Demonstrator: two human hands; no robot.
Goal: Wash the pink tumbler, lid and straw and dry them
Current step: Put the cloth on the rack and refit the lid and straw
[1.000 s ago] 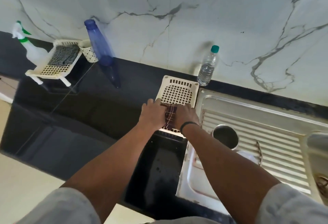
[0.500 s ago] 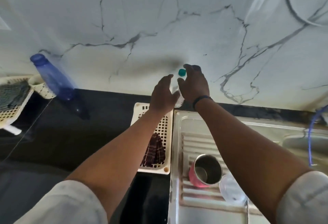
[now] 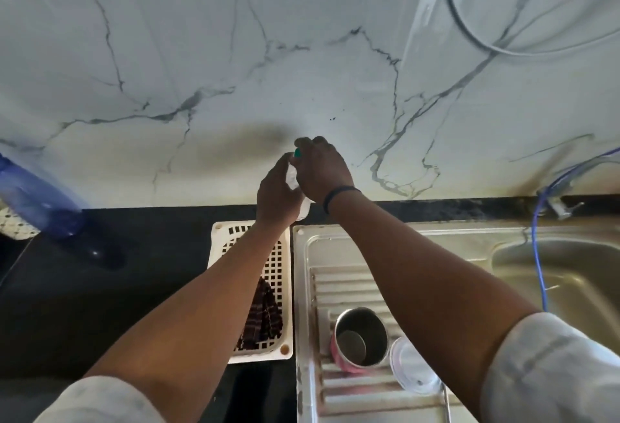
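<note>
The pink tumbler stands upright on the ribbed steel drainboard, its steel inside showing. Its clear lid lies flat just right of it. A thin straw pokes out below the lid. Both hands are far from them, at the back wall. My left hand grips the body of a small clear bottle. My right hand curls round its green cap.
A cream slotted tray holding a dark checked cloth lies left of the drainboard on the black counter. A blue bottle stands at far left. The sink basin with a blue hose is at right.
My hands left the cloth on the tray and rose to the small bottle at the wall. They now close round its body and cap. The view tilted up and right.
</note>
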